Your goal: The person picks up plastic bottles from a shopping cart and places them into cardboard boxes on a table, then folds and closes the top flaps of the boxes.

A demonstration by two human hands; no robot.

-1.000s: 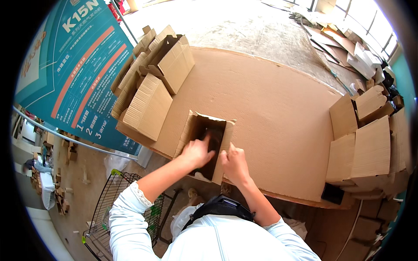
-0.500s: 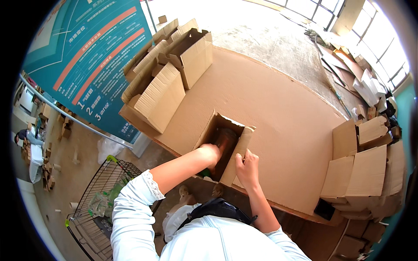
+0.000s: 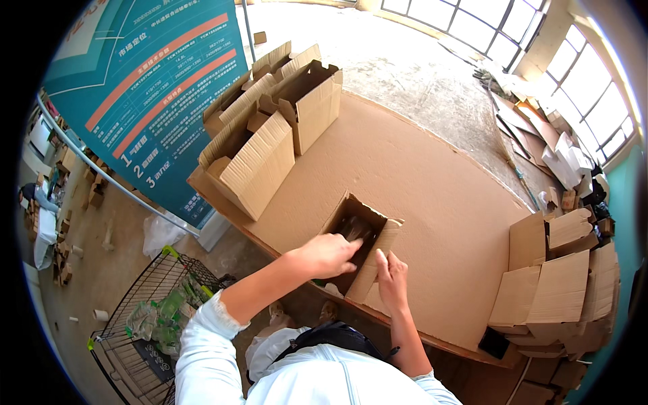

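A narrow open-topped cardboard box [image 3: 376,262] stands at the near edge of the table, in front of me. Inside it a dark, shiny, rounded object [image 3: 356,228] shows in part; its kind is hard to make out. My left hand [image 3: 328,255] hangs over the box opening, fingers apart and pointing inward, with nothing seen in them. At the box's right side my right hand [image 3: 392,275] grips the cardboard wall, thumb up along its top edge. The lower inside of the box is in shadow and partly hidden by my left hand.
Open cardboard boxes [image 3: 260,158] stand at the table's far left, and flattened cartons [image 3: 557,290] are stacked at its right. A wire cart [image 3: 128,337] with green plastic stuff is at lower left. Behind it rises a teal banner [image 3: 155,101]. The brown tabletop [image 3: 432,182] stretches between.
My left hand has come up out of the box, its fingers now visible above the opening. The right hand stays on the box wall. The whole view has shifted slightly.
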